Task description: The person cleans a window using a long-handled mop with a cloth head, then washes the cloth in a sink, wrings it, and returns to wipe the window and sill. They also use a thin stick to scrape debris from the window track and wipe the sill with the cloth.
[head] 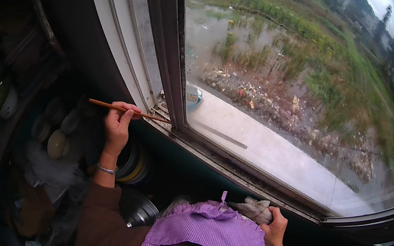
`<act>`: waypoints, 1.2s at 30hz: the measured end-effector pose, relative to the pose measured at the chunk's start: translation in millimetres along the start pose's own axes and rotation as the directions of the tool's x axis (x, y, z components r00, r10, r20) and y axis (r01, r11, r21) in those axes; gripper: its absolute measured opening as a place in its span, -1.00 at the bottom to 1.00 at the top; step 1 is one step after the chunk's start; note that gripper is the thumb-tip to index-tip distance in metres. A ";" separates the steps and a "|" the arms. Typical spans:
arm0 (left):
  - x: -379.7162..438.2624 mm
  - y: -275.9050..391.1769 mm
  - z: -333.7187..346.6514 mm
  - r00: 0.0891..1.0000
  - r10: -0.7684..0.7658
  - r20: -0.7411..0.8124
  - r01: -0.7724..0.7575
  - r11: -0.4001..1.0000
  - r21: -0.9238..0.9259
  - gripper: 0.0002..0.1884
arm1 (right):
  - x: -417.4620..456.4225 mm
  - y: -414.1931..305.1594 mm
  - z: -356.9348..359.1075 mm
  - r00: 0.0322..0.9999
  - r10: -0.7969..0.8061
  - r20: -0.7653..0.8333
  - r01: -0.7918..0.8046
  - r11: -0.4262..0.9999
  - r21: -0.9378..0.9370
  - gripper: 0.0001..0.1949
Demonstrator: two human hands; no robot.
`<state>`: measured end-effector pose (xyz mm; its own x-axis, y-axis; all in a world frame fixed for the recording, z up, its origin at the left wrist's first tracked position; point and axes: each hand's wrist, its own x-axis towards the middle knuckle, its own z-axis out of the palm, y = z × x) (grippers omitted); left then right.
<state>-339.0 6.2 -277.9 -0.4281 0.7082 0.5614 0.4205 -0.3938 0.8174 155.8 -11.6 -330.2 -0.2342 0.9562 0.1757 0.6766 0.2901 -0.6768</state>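
Note:
My left hand (118, 127) grips a thin brown wooden stick (107, 104), which looks like a chopstick. Its far tip reaches the dirty track (163, 113) of a sliding window, close to the lower corner of the dark window sash (169, 52). A silver-coloured bracelet circles that wrist. Down at the right, beside the purple checked apron (205, 227), my right hand (276, 225) is closed around a crumpled greyish cloth (256, 210). Dirt lies along the sill track (249, 180) between the two hands.
Beyond the glass pane (297, 99) are a pale ledge (254, 141), scattered rubbish and grass. Several bowls (58, 144) stand in shadow below my left arm, near stacked round basins (135, 167) and a shiny metal lid (141, 209). A white frame (120, 27) borders the window's left side.

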 end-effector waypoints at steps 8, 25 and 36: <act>-8.3 6.1 11.2 0.989 0.145 -0.017 -0.135 0.956 0.259 -0.99 | 4.1 -3.5 1.1 1.000 -0.009 0.013 0.009 1.000 0.007 -0.63; 4.9 22.6 10.9 0.999 -0.019 0.029 0.015 0.990 0.140 -0.98 | -5.3 -2.4 5.2 0.999 0.031 -0.038 -0.030 0.999 0.036 -0.64; 0.3 20.6 22.1 0.993 -0.056 0.107 0.054 0.998 0.024 -0.99 | -7.8 -5.6 1.0 0.999 0.035 -0.039 -0.034 0.999 0.036 -0.65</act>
<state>-312.8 11.3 -263.7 -0.3630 0.7876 0.4979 0.4161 -0.3411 0.8429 153.1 -20.7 -328.4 -0.1828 0.9667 0.1793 0.6586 0.2558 -0.7077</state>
